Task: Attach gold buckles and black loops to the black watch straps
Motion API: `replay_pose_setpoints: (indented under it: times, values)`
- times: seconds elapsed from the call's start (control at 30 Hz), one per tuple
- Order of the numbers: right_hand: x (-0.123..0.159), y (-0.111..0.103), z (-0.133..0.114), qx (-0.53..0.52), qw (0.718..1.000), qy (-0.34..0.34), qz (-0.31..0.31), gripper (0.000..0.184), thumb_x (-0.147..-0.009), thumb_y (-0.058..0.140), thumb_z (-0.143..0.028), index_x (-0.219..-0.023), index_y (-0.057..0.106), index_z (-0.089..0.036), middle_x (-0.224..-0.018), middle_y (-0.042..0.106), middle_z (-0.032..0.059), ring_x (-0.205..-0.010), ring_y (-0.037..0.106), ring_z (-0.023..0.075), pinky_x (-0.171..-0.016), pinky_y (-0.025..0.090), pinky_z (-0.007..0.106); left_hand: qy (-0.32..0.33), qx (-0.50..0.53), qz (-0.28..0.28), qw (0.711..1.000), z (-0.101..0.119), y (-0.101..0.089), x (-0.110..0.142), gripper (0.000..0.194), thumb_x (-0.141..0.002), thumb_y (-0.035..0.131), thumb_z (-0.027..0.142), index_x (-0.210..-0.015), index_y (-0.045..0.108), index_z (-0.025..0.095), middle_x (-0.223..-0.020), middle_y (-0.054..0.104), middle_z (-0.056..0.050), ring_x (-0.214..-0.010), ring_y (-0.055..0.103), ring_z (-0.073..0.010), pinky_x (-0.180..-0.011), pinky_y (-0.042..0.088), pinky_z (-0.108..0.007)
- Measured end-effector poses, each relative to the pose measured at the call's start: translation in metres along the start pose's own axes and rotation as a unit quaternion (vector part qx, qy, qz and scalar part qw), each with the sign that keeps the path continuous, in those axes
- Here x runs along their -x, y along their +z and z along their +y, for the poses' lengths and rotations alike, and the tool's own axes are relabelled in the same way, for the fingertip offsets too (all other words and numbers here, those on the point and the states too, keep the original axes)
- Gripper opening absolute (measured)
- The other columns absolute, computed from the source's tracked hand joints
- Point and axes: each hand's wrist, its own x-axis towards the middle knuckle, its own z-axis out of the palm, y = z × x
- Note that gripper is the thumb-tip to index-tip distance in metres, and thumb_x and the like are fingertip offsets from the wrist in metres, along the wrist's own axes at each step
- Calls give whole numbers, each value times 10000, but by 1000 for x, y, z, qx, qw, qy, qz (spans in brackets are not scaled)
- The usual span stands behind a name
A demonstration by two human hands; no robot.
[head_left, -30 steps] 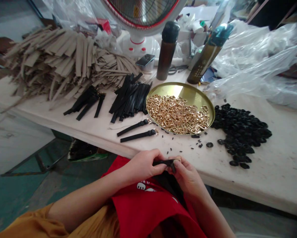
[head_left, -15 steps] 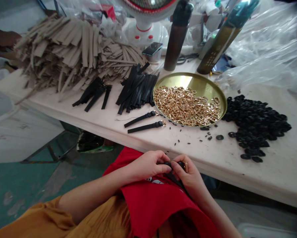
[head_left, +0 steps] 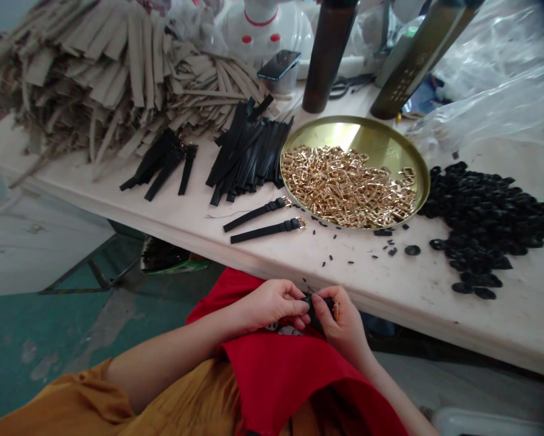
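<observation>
Above my lap, at the table's front edge, my right hand (head_left: 344, 320) is closed around a black watch strap (head_left: 316, 315). A gold buckle (head_left: 336, 311) shows between the fingers of that hand. My left hand (head_left: 281, 306) pinches the same strap from the left, thumb against forefinger, and its fingertips hide part of it. Two black straps with gold buckles, an upper one (head_left: 256, 215) and a lower one (head_left: 267, 231), lie side by side on the table (head_left: 181, 215). Behind them is a pile of black straps (head_left: 249, 160).
A round gold tray (head_left: 423, 175) holds many gold buckles (head_left: 348, 188). Small black loops (head_left: 494, 218) are heaped at right. Farther back are beige strips (head_left: 99, 72), more buckled straps (head_left: 156, 163), a phone (head_left: 279, 65), a dark bottle (head_left: 328, 57), scissors (head_left: 339, 89) and plastic sheeting (head_left: 503, 91).
The view has tipped down and come closer to the table. Both hands stay together on the strap; the left fingers have shifted a little, and less of the strap's tail shows below the right hand.
</observation>
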Motion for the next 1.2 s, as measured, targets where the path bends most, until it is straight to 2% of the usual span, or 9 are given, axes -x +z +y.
replay_pose_setpoints:
  times: [0.17,0.33,0.5,0.77,0.9,1.0,1.2]
  values:
    - [3,-8,5,32,995,-19,-93,175,-811,438,-360,-743,489,-206,-595,545,-11,-526,490,135,-502,385,244,-5,-37,-3,999,-1,1,-4,204,-687,605,283,-772,510,124,-590,621,-2,-545,585,-105,-557,440,-230]
    - [3,-15,7,-5,985,-21,-171,175,-820,430,-343,-719,475,-207,-621,541,-9,-562,492,128,-525,393,234,-2,-119,-33,992,-4,-4,-1,158,-696,570,234,-799,578,115,-638,625,2,-594,572,-103,-579,433,-220]
    - [3,-14,6,-28,987,-4,-155,191,-821,430,-360,-725,474,-201,-596,496,-26,-529,447,114,-496,370,227,5,-120,-73,990,-3,-8,5,257,-704,504,156,-943,595,137,-752,643,2,-650,580,-99,-614,427,-209]
    - [14,-15,7,-46,983,-32,-177,161,-815,453,-320,-710,480,-200,-609,496,-23,-565,447,113,-529,387,227,44,-196,-6,980,-11,4,10,204,-701,551,239,-846,616,112,-649,600,24,-582,508,-87,-575,392,-192]
    - [18,-10,7,-70,989,-17,-127,184,-822,441,-352,-727,473,-198,-580,467,-28,-523,432,110,-484,375,223,29,-244,-27,969,-7,3,17,194,-748,498,286,-791,583,118,-627,569,20,-549,489,-85,-535,384,-189]
    - [18,-5,4,-65,994,-11,-84,210,-832,416,-386,-788,486,-192,-588,478,-20,-518,446,119,-467,366,227,44,-284,-57,956,-4,1,21,185,-750,487,303,-726,553,132,-648,570,12,-553,488,-84,-529,384,-186]
    - [14,-6,-3,-42,995,-57,-76,221,-838,392,-369,-818,516,-188,-666,558,13,-576,524,139,-519,412,237,54,-271,-53,960,-2,4,20,176,-738,471,314,-715,528,149,-632,575,8,-551,527,-101,-516,407,-199]
